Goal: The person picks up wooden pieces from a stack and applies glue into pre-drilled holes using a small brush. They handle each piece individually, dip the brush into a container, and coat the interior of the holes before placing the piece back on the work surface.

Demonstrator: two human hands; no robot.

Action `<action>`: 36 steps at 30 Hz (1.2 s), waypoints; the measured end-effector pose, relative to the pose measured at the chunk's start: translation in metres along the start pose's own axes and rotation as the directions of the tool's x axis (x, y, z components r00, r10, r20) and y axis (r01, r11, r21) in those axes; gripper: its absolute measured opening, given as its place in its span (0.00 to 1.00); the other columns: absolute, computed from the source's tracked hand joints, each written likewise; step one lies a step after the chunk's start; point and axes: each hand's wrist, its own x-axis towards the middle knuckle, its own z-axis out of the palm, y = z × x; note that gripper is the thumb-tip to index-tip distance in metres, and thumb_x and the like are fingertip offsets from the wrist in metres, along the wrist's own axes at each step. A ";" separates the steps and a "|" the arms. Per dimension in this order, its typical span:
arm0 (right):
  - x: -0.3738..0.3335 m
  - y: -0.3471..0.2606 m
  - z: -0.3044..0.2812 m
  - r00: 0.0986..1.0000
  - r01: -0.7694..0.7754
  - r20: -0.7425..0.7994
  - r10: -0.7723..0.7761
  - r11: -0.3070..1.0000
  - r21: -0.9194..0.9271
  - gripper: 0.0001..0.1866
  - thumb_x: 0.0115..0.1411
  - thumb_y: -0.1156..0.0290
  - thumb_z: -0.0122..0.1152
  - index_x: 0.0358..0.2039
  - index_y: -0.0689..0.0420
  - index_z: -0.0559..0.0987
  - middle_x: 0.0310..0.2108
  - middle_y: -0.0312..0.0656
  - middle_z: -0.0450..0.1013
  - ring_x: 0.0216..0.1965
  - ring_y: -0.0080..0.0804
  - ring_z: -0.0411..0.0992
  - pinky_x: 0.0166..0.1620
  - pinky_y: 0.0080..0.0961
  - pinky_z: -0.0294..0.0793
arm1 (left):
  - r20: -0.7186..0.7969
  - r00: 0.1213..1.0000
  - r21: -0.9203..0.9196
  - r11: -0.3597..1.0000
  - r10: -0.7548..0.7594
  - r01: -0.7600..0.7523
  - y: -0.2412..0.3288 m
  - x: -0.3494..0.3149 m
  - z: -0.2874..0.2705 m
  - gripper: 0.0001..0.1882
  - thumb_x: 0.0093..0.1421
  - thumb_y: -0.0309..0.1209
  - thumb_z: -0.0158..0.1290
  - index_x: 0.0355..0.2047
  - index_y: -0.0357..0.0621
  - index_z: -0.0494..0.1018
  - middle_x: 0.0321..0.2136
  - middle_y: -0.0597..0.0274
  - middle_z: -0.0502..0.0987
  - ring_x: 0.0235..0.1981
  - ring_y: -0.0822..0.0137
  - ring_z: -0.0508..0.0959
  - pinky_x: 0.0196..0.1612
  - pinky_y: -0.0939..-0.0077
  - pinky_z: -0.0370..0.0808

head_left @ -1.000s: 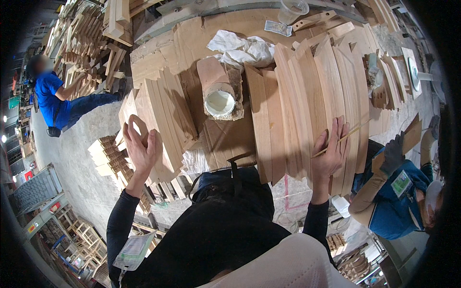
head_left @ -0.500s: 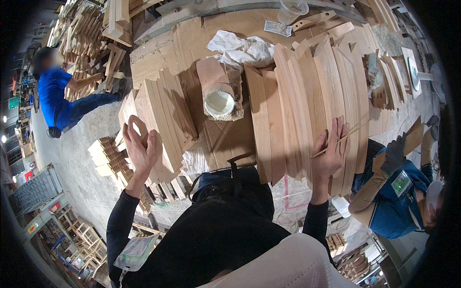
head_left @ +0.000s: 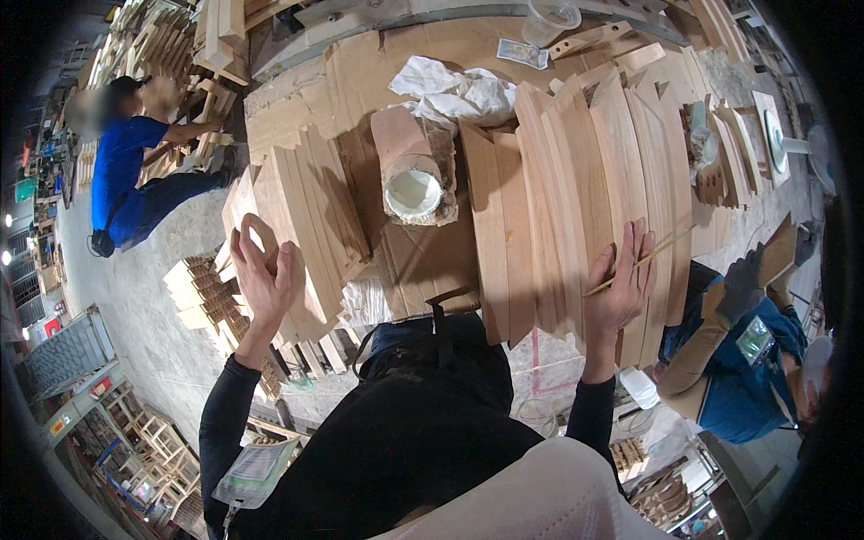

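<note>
My left hand (head_left: 265,281) rests at the outer edge of a stack of pale wooden boards (head_left: 304,202). Its thumb and fingers are apart, with nothing seen in them. Across the worktable, my right hand (head_left: 619,281) lies on a row of longer wooden boards (head_left: 576,171) standing side by side. A thin wooden stick (head_left: 668,241) passes between its fingers, held there while the hand presses on the wood. Between the two groups sits a round container (head_left: 413,195) of white paste, in a crusted holder with a sloping wooden block.
A crumpled white cloth (head_left: 459,90) and a clear plastic tub (head_left: 551,20) lie toward the back on cardboard (head_left: 360,67). One person in blue (head_left: 126,166) bends by stacked wood at left. At right, a gloved co-worker (head_left: 747,360) holds a wooden piece (head_left: 776,254).
The person at left has shifted right and leans further toward the wood. The co-worker's gloved hand and wooden piece have moved slightly. Both my hands stay in place.
</note>
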 end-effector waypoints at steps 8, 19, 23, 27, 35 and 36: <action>-0.001 -0.001 0.000 1.000 -0.010 0.007 0.011 1.000 -0.014 0.21 0.57 0.73 0.56 0.53 0.58 0.73 0.57 0.44 0.67 0.60 0.43 0.64 0.60 0.39 0.60 | 0.007 0.999 -0.024 0.999 -0.035 0.035 -0.004 0.000 0.001 0.37 0.61 0.47 0.50 0.65 0.46 0.50 0.58 0.35 0.54 0.61 0.37 0.56 0.57 0.50 0.61; -0.005 0.002 0.001 1.000 0.004 -0.029 -0.005 1.000 -0.019 0.21 0.59 0.71 0.54 0.55 0.55 0.72 0.57 0.43 0.68 0.59 0.43 0.64 0.60 0.39 0.60 | -0.036 0.999 -0.035 0.999 0.010 -0.011 0.004 -0.001 -0.002 0.38 0.60 0.48 0.51 0.64 0.45 0.51 0.57 0.30 0.54 0.60 0.35 0.56 0.59 0.51 0.59; -0.006 0.004 0.003 0.997 0.033 -0.062 -0.035 0.999 -0.028 0.21 0.59 0.71 0.54 0.55 0.55 0.72 0.57 0.43 0.68 0.58 0.43 0.65 0.59 0.39 0.62 | -0.043 0.999 -0.027 1.000 -0.004 0.003 0.005 -0.003 -0.004 0.38 0.60 0.49 0.51 0.64 0.44 0.51 0.57 0.30 0.54 0.60 0.35 0.57 0.59 0.51 0.58; -0.008 0.002 0.000 0.996 0.048 -0.079 -0.050 0.998 -0.032 0.22 0.59 0.70 0.54 0.55 0.54 0.71 0.57 0.43 0.68 0.57 0.43 0.66 0.58 0.39 0.63 | -0.071 0.997 -0.044 0.999 0.002 -0.005 -0.003 -0.005 0.002 0.40 0.58 0.51 0.51 0.63 0.44 0.51 0.58 0.31 0.54 0.60 0.37 0.57 0.60 0.52 0.58; -0.014 0.004 0.009 0.988 0.071 -0.137 -0.076 0.996 -0.046 0.22 0.59 0.68 0.54 0.55 0.53 0.71 0.57 0.41 0.68 0.57 0.43 0.66 0.58 0.38 0.63 | -0.128 0.992 -0.097 0.995 -0.004 -0.008 -0.012 -0.008 0.008 0.41 0.57 0.53 0.51 0.62 0.43 0.53 0.58 0.33 0.54 0.60 0.38 0.58 0.60 0.53 0.58; -0.015 0.004 0.009 0.986 0.078 -0.147 -0.084 0.996 -0.049 0.22 0.59 0.68 0.54 0.55 0.53 0.71 0.57 0.40 0.68 0.57 0.43 0.66 0.58 0.38 0.64 | -0.132 0.991 -0.102 0.995 -0.009 -0.005 -0.012 -0.009 0.008 0.41 0.57 0.54 0.51 0.62 0.43 0.53 0.58 0.33 0.55 0.60 0.38 0.58 0.60 0.53 0.58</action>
